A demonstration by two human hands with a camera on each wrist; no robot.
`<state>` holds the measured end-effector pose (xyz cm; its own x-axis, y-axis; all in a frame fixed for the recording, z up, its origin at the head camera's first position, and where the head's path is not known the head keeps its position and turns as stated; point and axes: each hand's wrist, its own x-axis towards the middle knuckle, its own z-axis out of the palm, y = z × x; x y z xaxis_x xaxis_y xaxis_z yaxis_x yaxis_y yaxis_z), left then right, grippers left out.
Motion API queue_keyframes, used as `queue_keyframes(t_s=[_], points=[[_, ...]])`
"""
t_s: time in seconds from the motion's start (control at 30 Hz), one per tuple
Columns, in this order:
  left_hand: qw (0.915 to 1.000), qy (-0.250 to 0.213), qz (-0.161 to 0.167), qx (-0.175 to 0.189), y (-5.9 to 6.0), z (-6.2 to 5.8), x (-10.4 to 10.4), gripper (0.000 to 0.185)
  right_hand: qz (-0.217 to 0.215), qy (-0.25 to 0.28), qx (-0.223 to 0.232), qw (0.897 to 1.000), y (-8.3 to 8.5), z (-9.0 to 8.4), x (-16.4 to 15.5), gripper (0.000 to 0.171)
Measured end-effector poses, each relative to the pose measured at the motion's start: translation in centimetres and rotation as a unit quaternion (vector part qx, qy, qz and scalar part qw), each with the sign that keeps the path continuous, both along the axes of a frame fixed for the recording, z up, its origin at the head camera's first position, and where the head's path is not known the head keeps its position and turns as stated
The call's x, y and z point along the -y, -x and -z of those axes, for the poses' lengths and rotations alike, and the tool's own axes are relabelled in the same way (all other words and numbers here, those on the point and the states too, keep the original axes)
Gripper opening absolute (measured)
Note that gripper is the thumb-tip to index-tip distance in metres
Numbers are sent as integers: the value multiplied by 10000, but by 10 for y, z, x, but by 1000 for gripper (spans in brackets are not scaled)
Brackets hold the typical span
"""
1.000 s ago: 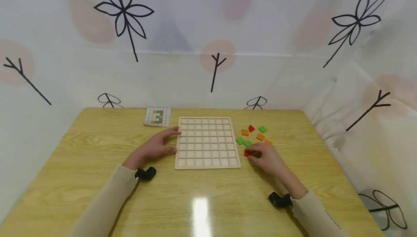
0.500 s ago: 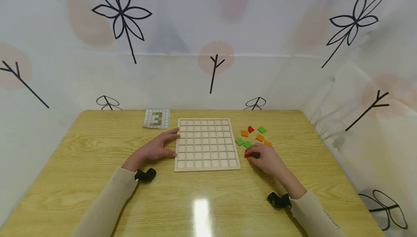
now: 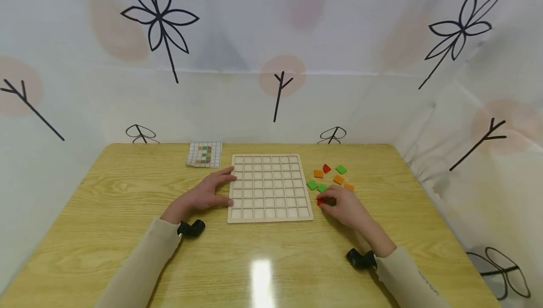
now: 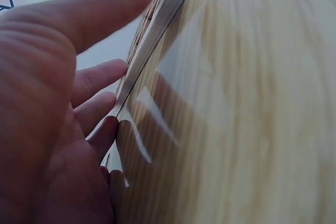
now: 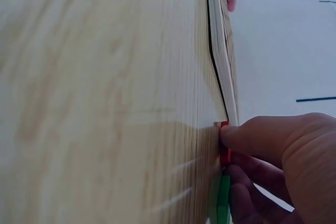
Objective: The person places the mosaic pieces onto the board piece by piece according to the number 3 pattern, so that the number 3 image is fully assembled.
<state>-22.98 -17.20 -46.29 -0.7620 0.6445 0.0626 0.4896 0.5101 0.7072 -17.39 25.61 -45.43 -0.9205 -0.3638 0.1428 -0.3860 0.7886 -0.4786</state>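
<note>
A pale wooden grid board [image 3: 271, 220] lies in the middle of the table, its square cells bare. At its left edge, my left hand [image 3: 205, 194] rests with fingers fairly straight, fingertips and thumb touching the rim. The board's side [image 4: 163, 17] runs past those fingertips in the left wrist view. To the right of the board, my right hand [image 3: 344, 204] pinches a red tile [image 5: 226, 142] between thumb and fingers, low at the table. A green tile [image 5: 223, 199] lies right beside it, partly under the hand.
Beyond my right hand lie loose tiles: a red quarter-round one [image 3: 326, 168], several green ones [image 3: 341, 169] and several orange ones [image 3: 338, 180]. A printed pattern card [image 3: 204, 154] lies at the back left. A patterned cloth [image 3: 237, 101] hangs behind the table [image 3: 212, 270].
My right hand has shifted slightly left, drawing the red tile a little away from the green one beside it. My left hand stays at the board's edge.
</note>
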Motion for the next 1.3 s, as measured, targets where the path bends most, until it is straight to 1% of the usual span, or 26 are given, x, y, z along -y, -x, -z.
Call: queue_keyframes(t_s=[0.17, 0.4, 0.57, 0.77, 0.83, 0.97, 1.2, 1.3], points=[[9999, 60, -4, -125, 0, -1, 0, 73, -18, -85, -75, 9999, 1, -3, 2, 16], [9999, 85, -50, -25, -1, 0, -1, 77, -142, -71, -65, 9999, 2, -6, 2, 19], [9999, 119, -42, -76, -1, 1, -2, 76, -266, 38, -37, 9996, 4, -8, 1, 21], [9995, 201, 24, -222, 0, 2, -2, 74, -137, 87, 38, 9999, 9, -11, 3, 25], [9995, 178, 33, -254, 0, 2, -1, 73, -90, 136, 32, 9999, 11, -12, 5, 25], [9994, 139, 40, -303, 0, 2, -1, 71, -184, 328, -78, 9993, 19, -13, 10, 23], [9994, 213, 31, -280, 0, 2, -2, 70, -377, 603, -144, 9974, 41, -15, 25, 25], [9994, 228, 17, -256, 0, 1, -2, 69, -352, 642, -136, 9972, 50, -16, 31, 23]])
